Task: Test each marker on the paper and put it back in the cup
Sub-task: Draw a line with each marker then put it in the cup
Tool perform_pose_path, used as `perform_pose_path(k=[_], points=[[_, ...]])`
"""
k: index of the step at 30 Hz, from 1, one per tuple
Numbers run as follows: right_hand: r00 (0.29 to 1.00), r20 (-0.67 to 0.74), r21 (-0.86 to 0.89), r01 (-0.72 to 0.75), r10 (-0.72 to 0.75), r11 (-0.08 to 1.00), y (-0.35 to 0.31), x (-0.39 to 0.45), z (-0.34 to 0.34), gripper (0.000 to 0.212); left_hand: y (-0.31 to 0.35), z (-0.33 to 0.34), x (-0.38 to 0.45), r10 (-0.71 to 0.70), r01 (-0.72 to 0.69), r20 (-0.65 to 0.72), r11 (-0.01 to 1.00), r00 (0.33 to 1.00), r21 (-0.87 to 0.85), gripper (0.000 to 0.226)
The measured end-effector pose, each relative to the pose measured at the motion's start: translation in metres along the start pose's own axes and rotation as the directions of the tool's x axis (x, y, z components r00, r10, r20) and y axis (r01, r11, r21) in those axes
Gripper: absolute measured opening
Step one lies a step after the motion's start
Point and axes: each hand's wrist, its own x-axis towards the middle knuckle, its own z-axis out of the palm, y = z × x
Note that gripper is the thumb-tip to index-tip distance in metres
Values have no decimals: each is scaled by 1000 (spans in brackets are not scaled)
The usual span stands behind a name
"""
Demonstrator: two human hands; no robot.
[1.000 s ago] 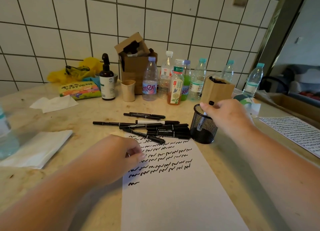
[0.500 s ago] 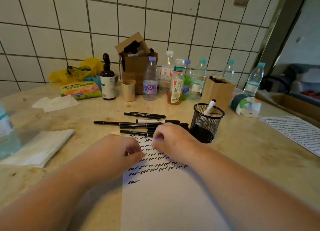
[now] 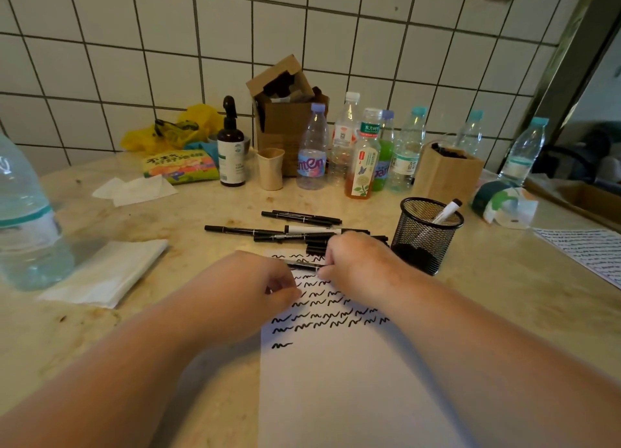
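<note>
A white paper [image 3: 336, 380] with rows of black squiggles lies in front of me. Over its top edge my right hand [image 3: 359, 262] grips a black marker [image 3: 304, 265], which lies level and points left. The marker's left end reaches my left hand [image 3: 255, 286], whose curled fingers rest at the paper's left edge; whether they hold the marker is hidden. Several more black markers [image 3: 268, 230] lie in a pile just behind the paper. The black mesh cup [image 3: 426, 236] stands to the right of my right hand, with a white marker [image 3: 447, 210] leaning in it.
Bottles [image 3: 312, 148], a paper cup [image 3: 270, 168], a brown spray bottle [image 3: 231, 152] and cardboard boxes [image 3: 447, 175] line the tiled wall. A large water bottle [image 3: 27, 219] and folded tissue [image 3: 107, 269] sit left. A second scribbled sheet [image 3: 591, 252] lies right.
My right hand left the white marker in the cup, came back left to the pile and picked up a black marker. My left hand stayed at the paper's edge.
</note>
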Motion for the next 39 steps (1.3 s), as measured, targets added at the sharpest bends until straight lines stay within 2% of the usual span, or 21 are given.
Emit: perform_pose_path(k=[2,4,7,11,13,16,20,22,24,25,27,28,29,33,36,39], points=[[997,76,69,-26,21,997,9,-16,-8,24,0,0,0,-1,1,1,1000,1000,-12,22],[997,83,157,-6,-7,988,17,-37,-4,23,0,0,1,2,-2,3,1000,1000,5,22],[996,11,132,90,-92,987,17,-60,17,42,1,1,2,34,-34,-1,998,999,46,22],[990,-98,255,126,-105,959,11,-60,22,41,0,4,4,51,-51,-1,998,999,45,21],[989,-66,266,147,-134,953,8,-57,19,46,-2,4,5,59,-59,-8,997,998,49,19],[992,34,243,108,-120,964,-1,-54,20,64,-3,3,5,64,-64,-6,997,998,41,17],[995,89,182,23,-39,983,0,-53,14,41,-4,2,5,43,-43,15,999,999,4,17],[996,86,238,-21,1,971,7,-53,9,24,-4,2,4,38,-38,26,999,999,0,18],[999,46,507,-35,13,861,15,-53,11,14,-2,1,3,28,-27,34,999,999,-19,20],[999,27,677,-35,23,735,18,-54,15,15,0,1,2,27,-25,39,999,999,-35,22],[999,14,918,-26,35,395,21,-56,25,17,3,-1,0,38,-35,53,997,998,-68,27],[1000,3,965,-9,27,263,21,-57,30,16,5,-1,0,53,-49,54,996,997,-74,29],[1000,-10,982,9,5,187,21,-59,33,14,6,-2,0,70,-66,51,995,996,-76,30],[992,-73,995,79,-98,61,20,-64,35,18,9,-5,-2,146,-145,3,985,989,-96,20],[992,-91,996,89,-86,-26,19,-65,33,29,10,-7,-3,160,-160,-3,982,987,-105,15],[995,-83,996,81,-61,-37,18,-63,32,30,10,-6,-3,154,-147,70,984,986,-97,18]])
